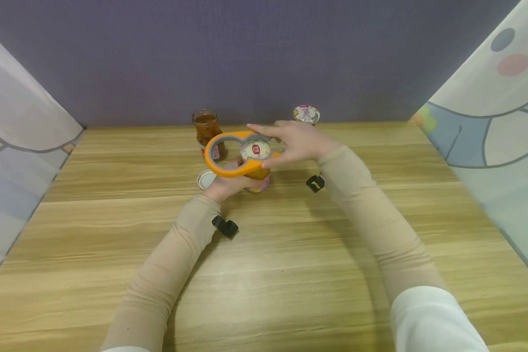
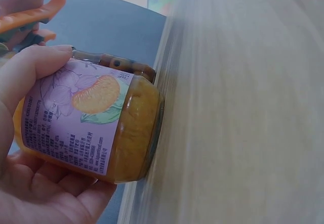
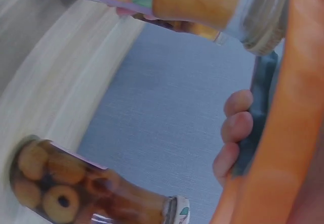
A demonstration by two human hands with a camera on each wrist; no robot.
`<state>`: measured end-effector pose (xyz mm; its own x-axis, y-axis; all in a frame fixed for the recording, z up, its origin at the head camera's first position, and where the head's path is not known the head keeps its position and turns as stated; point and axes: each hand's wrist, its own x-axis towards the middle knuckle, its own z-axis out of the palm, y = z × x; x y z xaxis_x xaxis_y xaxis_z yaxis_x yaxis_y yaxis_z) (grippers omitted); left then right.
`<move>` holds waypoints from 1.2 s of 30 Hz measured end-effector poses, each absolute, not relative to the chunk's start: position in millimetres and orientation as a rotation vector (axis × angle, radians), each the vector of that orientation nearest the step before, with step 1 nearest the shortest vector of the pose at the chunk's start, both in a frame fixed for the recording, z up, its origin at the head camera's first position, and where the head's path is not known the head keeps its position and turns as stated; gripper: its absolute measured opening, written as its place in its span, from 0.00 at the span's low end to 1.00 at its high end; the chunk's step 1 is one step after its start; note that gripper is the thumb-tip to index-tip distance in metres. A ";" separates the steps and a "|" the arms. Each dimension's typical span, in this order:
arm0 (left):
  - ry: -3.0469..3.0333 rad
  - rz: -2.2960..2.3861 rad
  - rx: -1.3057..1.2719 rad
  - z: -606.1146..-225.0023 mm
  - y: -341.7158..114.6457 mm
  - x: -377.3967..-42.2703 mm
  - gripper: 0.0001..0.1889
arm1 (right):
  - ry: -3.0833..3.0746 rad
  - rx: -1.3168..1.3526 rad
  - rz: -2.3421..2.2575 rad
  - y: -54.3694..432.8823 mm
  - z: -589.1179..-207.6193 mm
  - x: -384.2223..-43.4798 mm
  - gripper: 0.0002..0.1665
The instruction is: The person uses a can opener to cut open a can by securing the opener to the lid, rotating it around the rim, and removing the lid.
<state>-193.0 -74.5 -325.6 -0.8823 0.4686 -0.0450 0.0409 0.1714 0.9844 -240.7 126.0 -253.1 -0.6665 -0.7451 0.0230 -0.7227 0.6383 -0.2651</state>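
My left hand [image 1: 230,185] grips a glass jar of orange fruit preserve [image 2: 137,133], with a purple label showing a citrus segment. The thumb lies across the label, the other fingers around the opposite side. The jar stands upright on the table, its patterned lid [image 1: 255,149] on. My right hand [image 1: 300,139] holds an orange and grey jar opener [image 1: 232,172] by its right end, fingers on one side and thumb on the other. The opener surrounds the lid from above. In the right wrist view, curled fingertips [image 3: 237,125] rest against its grey inner edge.
An uncovered jar [image 1: 207,128] with brownish contents stands at the back left, and a loose white lid [image 1: 206,179] lies near my left hand. Behind my right hand is a jar of round fruit [image 3: 63,178] with a floral lid [image 1: 306,114]. A grey wall [image 1: 255,58] borders the wooden table [image 1: 281,274].
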 end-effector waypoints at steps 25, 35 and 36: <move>2.132 1.736 0.530 -327.1 -79.1 -194.6 0.33 | 2.487 -0.956 -0.500 113.4 -240.9 -255.3 0.49; 2.097 1.771 0.566 -327.9 -75.1 -198.2 0.32 | 2.445 -0.729 -0.469 115.7 -230.4 -247.9 0.53; 2.100 1.765 0.553 -327.7 -74.6 -197.5 0.32 | 2.435 -0.711 -0.463 115.7 -229.6 -246.9 0.54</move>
